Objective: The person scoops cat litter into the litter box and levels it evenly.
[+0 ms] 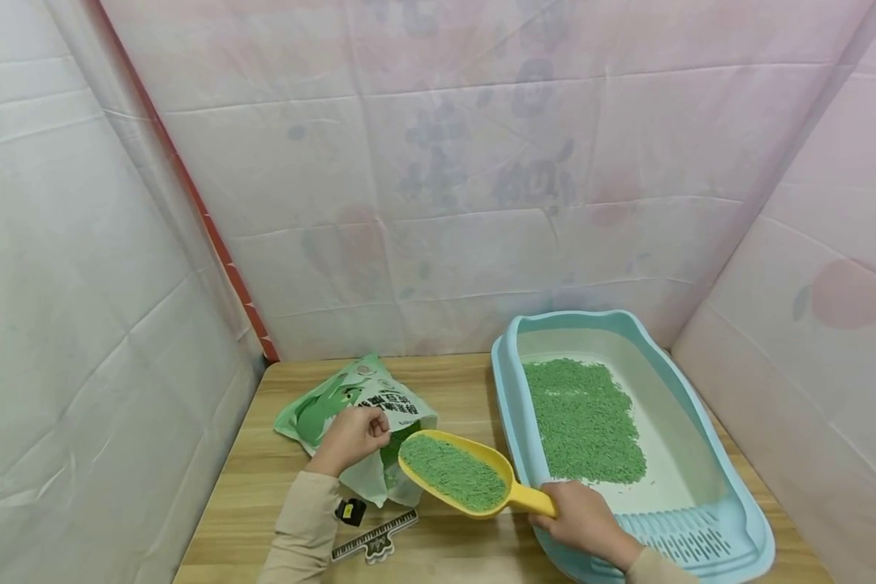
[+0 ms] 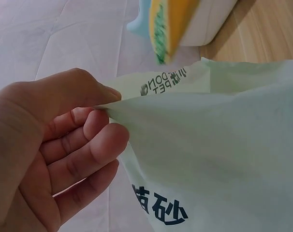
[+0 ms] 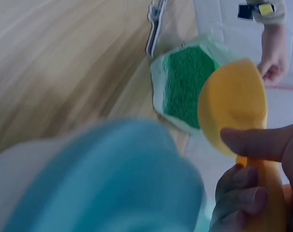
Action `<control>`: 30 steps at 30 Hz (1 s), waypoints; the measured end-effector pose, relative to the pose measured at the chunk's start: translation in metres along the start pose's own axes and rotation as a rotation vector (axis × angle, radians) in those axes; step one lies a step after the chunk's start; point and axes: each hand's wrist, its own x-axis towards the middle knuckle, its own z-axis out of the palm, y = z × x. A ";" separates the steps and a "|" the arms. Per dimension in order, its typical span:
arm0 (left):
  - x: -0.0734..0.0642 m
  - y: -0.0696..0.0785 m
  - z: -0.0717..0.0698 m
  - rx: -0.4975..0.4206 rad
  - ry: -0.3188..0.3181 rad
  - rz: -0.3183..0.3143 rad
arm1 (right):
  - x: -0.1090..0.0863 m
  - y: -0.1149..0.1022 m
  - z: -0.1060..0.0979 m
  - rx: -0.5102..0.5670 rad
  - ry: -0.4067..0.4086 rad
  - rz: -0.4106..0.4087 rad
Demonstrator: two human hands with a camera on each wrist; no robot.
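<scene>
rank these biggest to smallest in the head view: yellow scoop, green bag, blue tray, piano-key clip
1. Blue tray
2. Green bag, partly hidden
3. Yellow scoop
4. Piano-key clip

A wood-grain table [image 1: 461, 388] bears a small black-and-white piece [image 1: 375, 537] with a piano-key edge, lying aslant. Creased whitish sheets [image 1: 482, 268] rise on three sides, printed with pinkish fruit [image 1: 850, 294] and faint bluish characters [image 1: 533, 182]; a red band [image 1: 225, 258] slants down at left.

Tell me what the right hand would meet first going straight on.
Likely the green bag: the yellow scoop in the right hand points toward its mouth, though depth there is unclear.
</scene>
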 end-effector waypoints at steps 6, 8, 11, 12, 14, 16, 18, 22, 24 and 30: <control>-0.001 0.000 0.000 0.007 0.003 0.000 | -0.001 0.016 -0.009 0.063 0.010 -0.033; -0.001 0.000 0.000 0.008 0.006 0.000 | 0.000 0.019 -0.011 0.117 0.006 -0.034; -0.001 0.002 -0.001 0.008 0.008 -0.002 | 0.002 0.022 -0.013 0.188 0.006 -0.043; -0.001 0.002 -0.001 0.007 0.009 -0.003 | 0.002 0.022 -0.014 0.206 0.010 -0.048; -0.001 0.003 -0.001 0.006 0.008 -0.003 | 0.003 0.023 -0.016 0.240 0.014 -0.051; -0.001 0.004 -0.001 0.004 0.007 -0.004 | 0.005 0.023 -0.019 0.252 0.017 -0.052; -0.001 0.004 -0.001 0.000 0.004 -0.006 | 0.006 0.024 -0.022 0.256 0.019 -0.047; -0.001 0.004 -0.001 0.000 0.002 -0.010 | 0.007 0.027 -0.029 0.243 0.010 -0.022; -0.001 0.004 -0.001 0.003 0.002 -0.008 | 0.007 0.029 -0.033 0.232 0.007 -0.011; -0.001 0.004 -0.002 0.017 0.012 0.010 | 0.008 0.040 -0.041 0.191 0.018 0.012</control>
